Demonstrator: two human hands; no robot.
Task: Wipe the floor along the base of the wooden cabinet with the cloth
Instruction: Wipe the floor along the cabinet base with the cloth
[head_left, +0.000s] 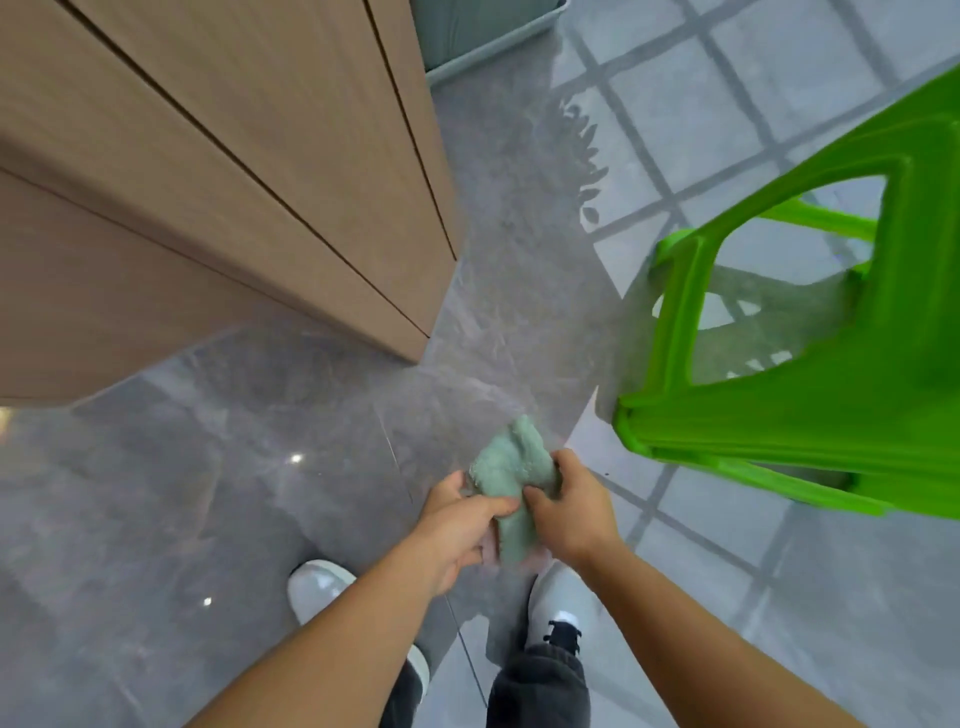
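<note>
A pale green cloth (511, 467) is bunched up between both hands, held in the air above the grey floor (234, 467). My left hand (462, 525) grips its lower left part and my right hand (571, 509) grips its right side. The wooden cabinet (249, 171) fills the upper left; its base meets the floor along an edge running from the left side to a corner near the middle, ahead and left of my hands.
A bright green plastic stool (831, 364) stands close on the right. My two feet in white shoes (322, 587) are below the hands. A pale bin or container (483, 31) sits at the top beyond the cabinet. Sunlit window-grid shadows cross the floor at right.
</note>
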